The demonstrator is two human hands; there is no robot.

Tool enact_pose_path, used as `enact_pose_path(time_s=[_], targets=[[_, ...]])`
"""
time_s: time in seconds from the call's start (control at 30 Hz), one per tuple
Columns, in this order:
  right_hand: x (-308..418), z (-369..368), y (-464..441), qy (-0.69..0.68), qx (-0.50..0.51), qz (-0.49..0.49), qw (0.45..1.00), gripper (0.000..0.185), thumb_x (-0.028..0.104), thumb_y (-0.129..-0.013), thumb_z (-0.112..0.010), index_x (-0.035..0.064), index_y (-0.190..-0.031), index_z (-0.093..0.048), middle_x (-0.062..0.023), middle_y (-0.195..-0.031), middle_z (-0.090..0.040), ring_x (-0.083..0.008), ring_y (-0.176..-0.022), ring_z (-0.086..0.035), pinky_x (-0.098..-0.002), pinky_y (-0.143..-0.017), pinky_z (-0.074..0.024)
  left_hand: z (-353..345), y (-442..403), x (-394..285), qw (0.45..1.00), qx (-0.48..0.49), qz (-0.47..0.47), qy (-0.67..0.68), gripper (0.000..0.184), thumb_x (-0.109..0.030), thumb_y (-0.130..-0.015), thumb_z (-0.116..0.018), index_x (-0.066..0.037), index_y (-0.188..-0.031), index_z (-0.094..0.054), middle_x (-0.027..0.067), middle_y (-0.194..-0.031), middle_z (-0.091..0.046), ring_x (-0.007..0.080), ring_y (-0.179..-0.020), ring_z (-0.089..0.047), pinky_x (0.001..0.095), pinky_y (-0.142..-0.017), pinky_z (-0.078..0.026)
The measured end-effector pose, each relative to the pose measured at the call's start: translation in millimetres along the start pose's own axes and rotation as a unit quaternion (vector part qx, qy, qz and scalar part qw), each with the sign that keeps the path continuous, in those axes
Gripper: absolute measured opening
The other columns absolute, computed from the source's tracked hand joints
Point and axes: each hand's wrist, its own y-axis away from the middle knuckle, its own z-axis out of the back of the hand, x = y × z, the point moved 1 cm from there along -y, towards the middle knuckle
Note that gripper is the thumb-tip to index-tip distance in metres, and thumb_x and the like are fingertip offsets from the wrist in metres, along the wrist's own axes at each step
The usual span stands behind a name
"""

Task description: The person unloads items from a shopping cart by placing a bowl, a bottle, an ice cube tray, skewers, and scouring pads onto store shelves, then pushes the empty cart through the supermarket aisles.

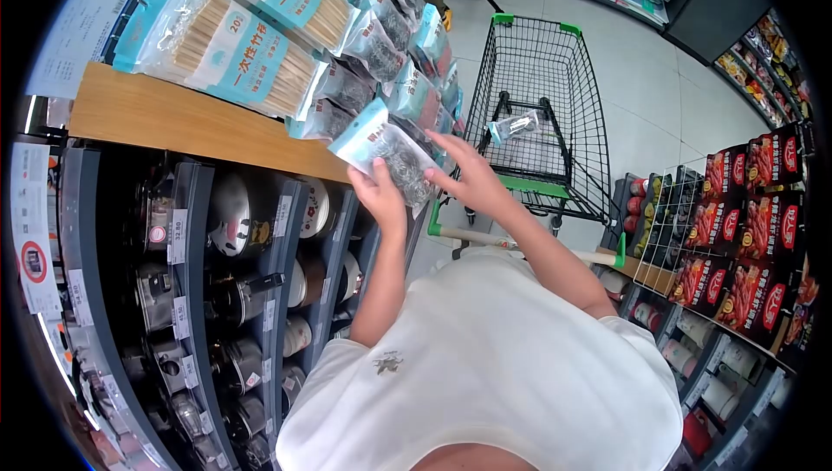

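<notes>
Left grip [379, 194] is closed on a clear, blue-topped plastic packet of grey wiry scourers [400, 155], tilted, just in front of similar blue-topped packets [377, 51] by the light-wood display shelf [191, 129]. Right grip [472, 178]: fingers spread at the packet's right edge, can't tell if pinching. Green-trimmed black wire cart [570, 28] ahead, small clear-and-blue packet [515, 127] inside.

Beyond the right hand [475, 180] we see a pale tiled floor [646, 116] running to dark shelving [706, 3]; below the left hand [381, 198], grey shelf dividers [198, 276] stand under a wooden ledge [173, 120].
</notes>
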Motion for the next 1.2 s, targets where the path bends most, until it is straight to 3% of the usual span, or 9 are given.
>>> enact_pose_path(time_s=[0.07,0.17,0.2,0.3,0.4,0.5,0.73,1.2], targets=[[-2,-5,2,0.02,0.042,-0.005,0.999,0.076,0.029,-0.087,-0.074,0.0124,-0.151,-0.038,-0.0197,-0.14,-0.05,-0.0316,-0.128,-0.051,-0.0384,-0.107,-0.0409,-3,-7,-12,0.999,-0.015,0.011,0.034,0.028,-0.012,-0.102,-0.052,0.004,-0.125,-0.045,0.0143,-0.119,-0.058,0.0183,-0.107,-0.055,0.0338,-0.096,-0.042],[5,-11,7,0.026,0.088,-0.039,0.995,0.083,0.03,-0.085,-0.076,0.0163,-0.155,-0.032,-0.0202,-0.135,-0.053,-0.0323,-0.124,-0.054,-0.0396,-0.103,-0.0432,-9,-14,-27,0.997,-0.026,0.023,0.067,0.028,-0.011,-0.103,-0.05,0.004,-0.126,-0.044,0.0149,-0.12,-0.057,0.0182,-0.108,-0.055,0.0336,-0.097,-0.042],[3,-12,6,0.028,0.109,-0.055,0.992,0.088,0.03,-0.084,-0.077,0.0204,-0.157,-0.028,-0.0169,-0.122,-0.055,-0.0294,-0.107,-0.058,-0.0383,-0.095,-0.0469,-12,-16,-32,0.997,-0.027,0.025,0.068,0.028,-0.011,-0.103,-0.05,0.004,-0.126,-0.044,0.0149,-0.12,-0.057,0.0181,-0.108,-0.055,0.0335,-0.097,-0.042],[8,-11,1,0.029,0.104,-0.061,0.992,0.088,0.028,-0.084,-0.077,0.0229,-0.157,-0.028,-0.0128,-0.108,-0.053,-0.0249,-0.09,-0.055,-0.0362,-0.085,-0.0483,-12,-28,-33,0.993,-0.03,0.037,0.106,0.03,-0.014,-0.103,-0.049,0.002,-0.127,-0.044,0.0137,-0.121,-0.057,0.0188,-0.108,-0.055,0.0345,-0.098,-0.042],[4,-12,-6,0.03,0.086,-0.022,0.996,0.088,0.026,-0.083,-0.077,0.025,-0.157,-0.028,-0.01,-0.101,-0.048,-0.0222,-0.083,-0.05,-0.0337,-0.08,-0.0481,-19,-42,-59,0.981,-0.042,0.072,0.174,0.031,-0.02,-0.104,-0.049,0.0,-0.127,-0.046,0.0125,-0.122,-0.057,0.0203,-0.111,-0.055,0.0366,-0.098,-0.043],[2,-13,-10,0.02,0.091,-0.011,0.996,0.088,0.025,-0.083,-0.077,0.0251,-0.157,-0.029,-0.0098,-0.1,-0.047,-0.0222,-0.084,-0.05,-0.0328,-0.08,-0.0477,-15,-61,-62,0.981,-0.03,0.085,0.173,0.031,-0.022,-0.104,-0.049,0.0,-0.126,-0.047,0.013,-0.124,-0.057,0.0206,-0.113,-0.055,0.0374,-0.097,-0.044],[4,-15,-18,0.028,0.099,-0.018,0.995,0.088,0.025,-0.082,-0.077,0.0237,-0.156,-0.03,-0.0122,-0.102,-0.047,-0.0255,-0.092,-0.051,-0.0341,-0.088,-0.0456,-15,-82,-64,0.98,-0.06,0.059,0.183,0.022,-0.016,-0.101,-0.056,0.001,-0.115,-0.054,0.0109,-0.11,-0.064,0.0176,-0.097,-0.064,0.0338,-0.085,-0.052],[-3,-19,-31,0.033,0.06,-0.006,0.998,0.086,0.027,-0.081,-0.077,0.0194,-0.155,-0.034,-0.0139,-0.118,-0.05,-0.0295,-0.111,-0.048,-0.0376,-0.102,-0.0389,-27,-92,-68,0.979,-0.128,0.008,0.158,0.015,-0.013,-0.099,-0.057,0.001,-0.104,-0.057,0.0113,-0.105,-0.066,0.0177,-0.092,-0.065,0.0332,-0.08,-0.053]])
